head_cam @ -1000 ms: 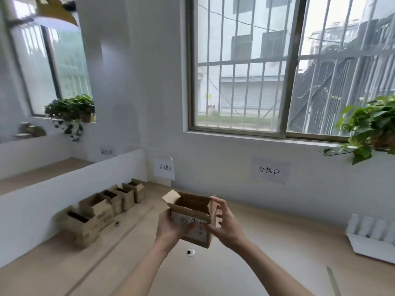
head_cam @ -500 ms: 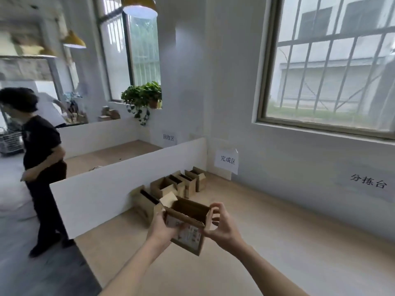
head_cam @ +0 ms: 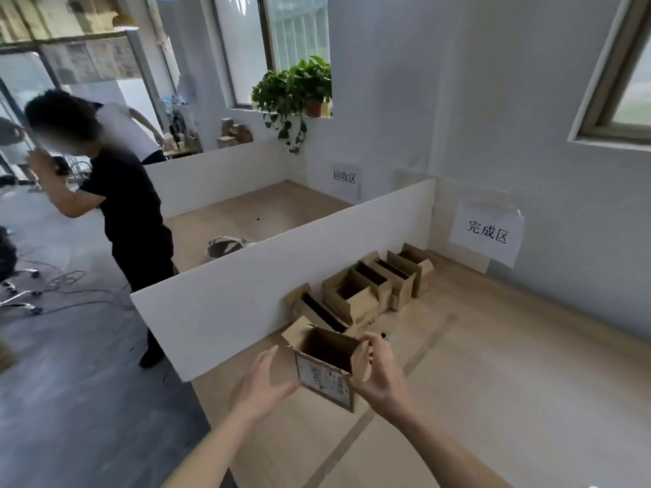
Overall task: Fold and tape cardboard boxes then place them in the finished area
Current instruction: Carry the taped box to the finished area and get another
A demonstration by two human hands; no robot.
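Observation:
A small cardboard box (head_cam: 326, 373) with its top flaps open and a printed label on its near face is held just above the wooden table (head_cam: 493, 382). My right hand (head_cam: 382, 375) grips its right side, fingers curled over the right flap. My left hand (head_cam: 262, 380) is beside the box's left side with fingers spread, thumb near the lower front corner; whether it touches is unclear. A row of several open-topped boxes (head_cam: 359, 294) stands just beyond, along the white divider (head_cam: 267, 294). A paper sign (head_cam: 488, 234) hangs on the wall near the row.
A person in black (head_cam: 119, 209) stands on the floor left of the divider. Behind the divider lies another table section (head_cam: 253, 213) with its own sign (head_cam: 345, 177) and crumpled material (head_cam: 225, 245). A potted plant (head_cam: 299, 88) sits on the sill. A small dark object (head_cam: 385, 335) lies by the row.
The view has swung left and down toward the row of boxes. The box has come lower and closer to the row. My left hand has come off the box's left side.

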